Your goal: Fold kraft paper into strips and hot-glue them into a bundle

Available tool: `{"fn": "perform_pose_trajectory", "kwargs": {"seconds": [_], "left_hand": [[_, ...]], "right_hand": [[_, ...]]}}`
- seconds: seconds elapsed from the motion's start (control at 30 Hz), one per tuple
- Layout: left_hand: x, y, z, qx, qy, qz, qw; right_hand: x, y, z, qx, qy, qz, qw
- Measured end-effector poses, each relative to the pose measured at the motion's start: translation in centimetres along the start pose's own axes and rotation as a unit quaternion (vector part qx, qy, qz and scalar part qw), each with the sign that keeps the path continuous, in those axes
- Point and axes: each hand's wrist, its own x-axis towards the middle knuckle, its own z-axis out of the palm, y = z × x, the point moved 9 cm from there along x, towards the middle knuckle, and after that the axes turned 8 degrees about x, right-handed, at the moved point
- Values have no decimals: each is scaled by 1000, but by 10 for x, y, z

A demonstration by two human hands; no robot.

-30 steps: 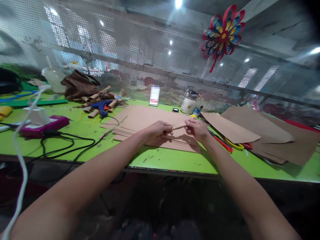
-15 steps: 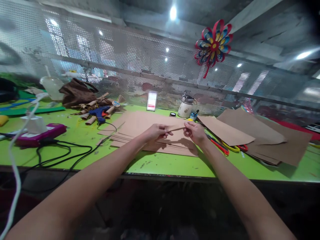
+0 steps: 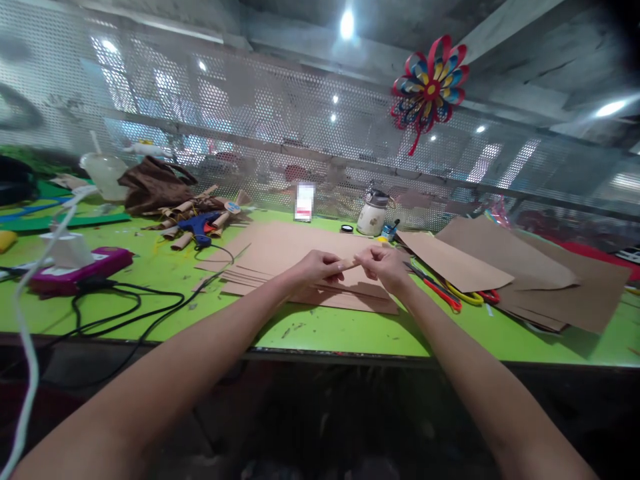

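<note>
paper strip [image 3: 351,263] between the fingers [image 3: 369,262]

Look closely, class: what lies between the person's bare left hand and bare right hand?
In the head view, a narrow brown paper strip spans the gap between the left hand and right hand, above flat brown paper sheets.

Left grip [image 3: 324,268], right grip [image 3: 383,265], seemingly pinched

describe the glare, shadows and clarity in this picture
Head view: a ceiling lamp flares hazily; shadows fall on the brown sheets beneath the left hand and right hand. Same head view: the white upright object is pixelated; below the green table, nearly black.
</note>
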Motion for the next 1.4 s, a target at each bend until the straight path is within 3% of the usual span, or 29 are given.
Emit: {"fn": "perform_pose_trajectory", "kwargs": {"seconds": [0.17, 0.3, 0.47, 0.63, 0.93, 1.1, 1.23, 1.4], "left_hand": [[2, -4, -3, -74, 14, 17, 997], [1, 1, -3, -76, 8, 29, 997], [2, 0, 4, -45, -19, 20, 999], [4, -4, 2, 8, -10, 38, 999], [3, 4, 0, 82, 7, 60, 995], [-1, -3, 13, 42, -40, 26, 998], [0, 0, 22, -87, -59, 34, 994], [5, -2, 18, -183, 16, 32, 982]], "right_hand": [[-1, -1, 4, 108, -25, 16, 994], [0, 0, 4, 154, -40, 30, 987], [1, 7, 0, 131, -45, 47, 989], [-2, 11, 1, 108, -73, 79, 988], [-1, 16, -2, 100, -64, 93, 989], [0, 10, 1, 87, -38, 49, 994], [-3, 2, 16, 128, -28, 34, 991], [-9, -7, 37, 43, -51, 27, 997]]}}
